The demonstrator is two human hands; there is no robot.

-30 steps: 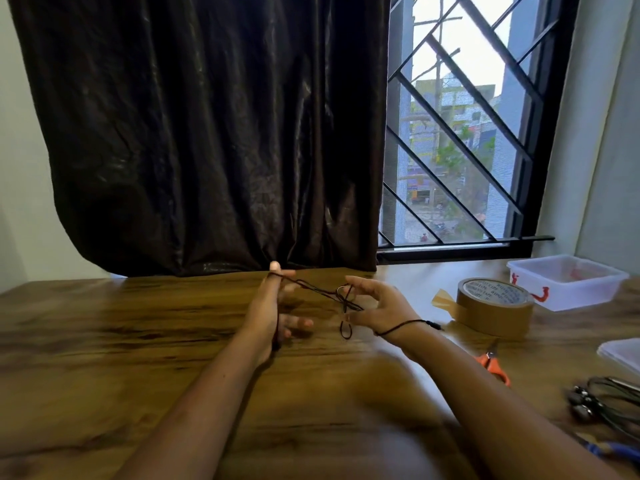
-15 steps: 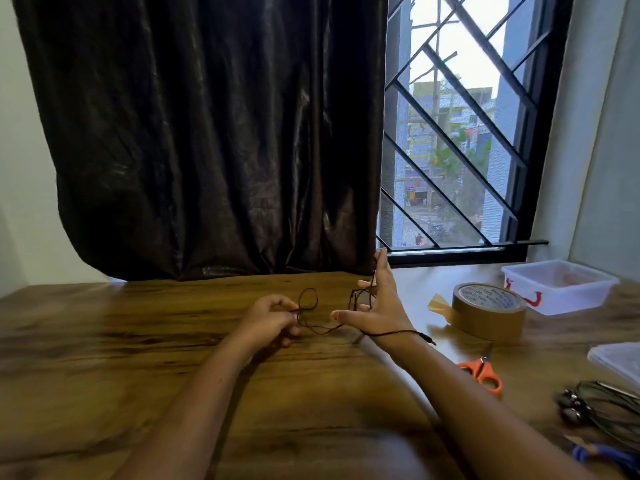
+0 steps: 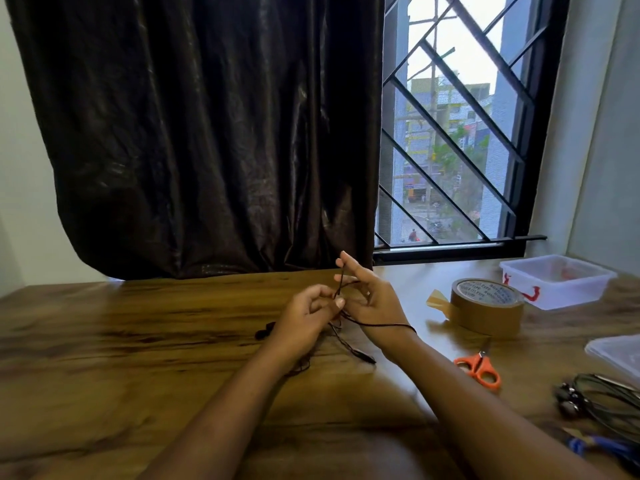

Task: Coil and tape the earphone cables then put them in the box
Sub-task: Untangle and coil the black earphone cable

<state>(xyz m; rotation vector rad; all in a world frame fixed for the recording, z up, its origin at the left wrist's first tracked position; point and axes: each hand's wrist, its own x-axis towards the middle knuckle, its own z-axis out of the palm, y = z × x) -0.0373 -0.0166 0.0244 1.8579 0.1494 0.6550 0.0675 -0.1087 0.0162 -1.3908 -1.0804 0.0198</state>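
Observation:
A thin black earphone cable [image 3: 349, 344] runs between both hands above the wooden table [image 3: 138, 341]. My left hand [image 3: 304, 317] pinches the cable with thumb and fingers. My right hand [image 3: 370, 299] has its fingers spread upward with the cable looped over them, and a strand crosses my right wrist. The earbuds [image 3: 265, 331] lie on the table left of my left hand, and a cable end trails onto the table below the hands. A brown tape roll [image 3: 486, 306] stands to the right. Behind the roll is the clear plastic box [image 3: 557, 280].
Orange scissors [image 3: 479, 368] lie right of my right forearm. More coiled earphone cables [image 3: 602, 403] sit at the right edge, a blue one [image 3: 595, 448] below them. A clear lid [image 3: 620, 351] lies nearby. A dark curtain and a barred window are behind the table.
My left hand has moved right to meet my right hand, closing the gap. The cable loops on my right fingers have drawn tighter, and the cable's slack now lies on the table.

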